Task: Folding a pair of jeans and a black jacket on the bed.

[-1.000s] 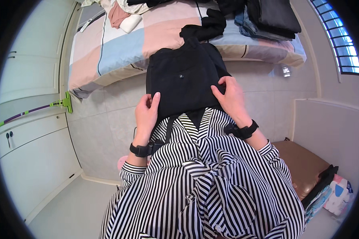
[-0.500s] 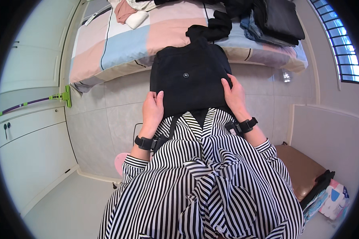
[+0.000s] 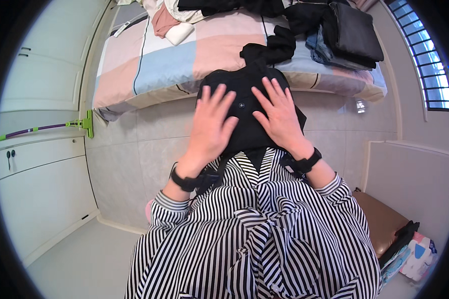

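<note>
Across my lap lies a black cloth item (image 3: 242, 129), perhaps a garment, with a small round silver badge near its middle. Its far end reaches the bed, where more crumpled black cloth (image 3: 274, 47) meets it. My left hand (image 3: 212, 122) is open over its left half, palm down with fingers spread. Over the right half, my right hand (image 3: 280, 112) is open in the same way. Neither hand grips the cloth, and I cannot tell how firmly the palms touch it. Black bands circle both wrists.
A bed with a checked cover (image 3: 169, 65) stands ahead. On it are a stack of folded dark clothes (image 3: 356, 35) and a pink garment (image 3: 165, 22). White cabinets (image 3: 40, 199) and a green-headed mop (image 3: 89, 123) are at left. A brown cushioned seat (image 3: 381, 219) and tissue packs (image 3: 418, 256) are at right.
Both hands have let go of the black item's side edges and moved inward onto its top, fingers now spread. The view has shifted slightly.
</note>
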A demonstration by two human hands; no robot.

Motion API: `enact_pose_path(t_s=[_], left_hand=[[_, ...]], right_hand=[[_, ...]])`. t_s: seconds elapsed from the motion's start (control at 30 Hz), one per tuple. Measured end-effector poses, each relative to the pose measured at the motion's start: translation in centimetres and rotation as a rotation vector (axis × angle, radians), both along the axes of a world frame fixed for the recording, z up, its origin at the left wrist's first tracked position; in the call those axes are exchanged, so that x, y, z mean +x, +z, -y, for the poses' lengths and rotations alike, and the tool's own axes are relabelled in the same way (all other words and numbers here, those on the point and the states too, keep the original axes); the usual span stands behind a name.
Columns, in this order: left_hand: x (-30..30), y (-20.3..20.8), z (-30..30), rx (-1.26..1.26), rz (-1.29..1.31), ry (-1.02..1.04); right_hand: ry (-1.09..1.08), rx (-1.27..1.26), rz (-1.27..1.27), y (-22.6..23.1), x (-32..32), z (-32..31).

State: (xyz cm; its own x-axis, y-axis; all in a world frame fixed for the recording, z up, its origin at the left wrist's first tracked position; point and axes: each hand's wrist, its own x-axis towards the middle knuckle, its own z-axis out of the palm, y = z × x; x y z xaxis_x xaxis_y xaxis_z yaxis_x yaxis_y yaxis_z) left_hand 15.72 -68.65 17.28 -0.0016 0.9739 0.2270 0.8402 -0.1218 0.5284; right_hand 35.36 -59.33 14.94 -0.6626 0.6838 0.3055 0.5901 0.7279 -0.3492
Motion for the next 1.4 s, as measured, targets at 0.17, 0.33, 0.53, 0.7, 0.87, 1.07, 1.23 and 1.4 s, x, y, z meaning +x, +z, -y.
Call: enact_pose_path(t_s=[0.17, 0.33, 0.53, 0.7, 0.87, 1.07, 1.23, 1.4], left_hand=[[-0.7, -5.0, -1.7, -0.262, -0.129, -0.027], [-0.9, -5.7, -1.5, -0.290, -0.034, 0.016], [-1.0, -6.6, -1.4, -0.262, 0.065, 0.066], [-2.4, -7.7, -0.2, -0.165, 0.209, 0.062], [-3.2, -8.7, 2.0, -0.371, 0.786, 0.521], [-4.2, -7.2, 2.0, -0.484, 0.880, 0.529], [-5.3, -7.4, -0.4, -0.647, 1.063, 0.508], [-3.9, -3.9, -1.9, -0.772, 1.724, 0.462]], right_hand=[[-0.075, -0.059, 0.146, -3.9, 1.5, -1.8], [-0.079, -0.125, 0.092, -4.4, 2.3, -1.8], [-0.102, -0.211, 0.044, -4.8, 3.8, -1.4], [-0.117, -0.253, 0.005, -5.1, 6.3, -0.7], [-0.324, -0.376, -0.117, -5.4, 10.2, 0.5], [-0.128, -0.324, -0.193, 1.1, 5.5, 3.9], [0.311, -0.266, 0.053, 0.6, 2.5, 4.5], [0.168, -0.404, -0.114, 1.1, 2.2, 3.5]])
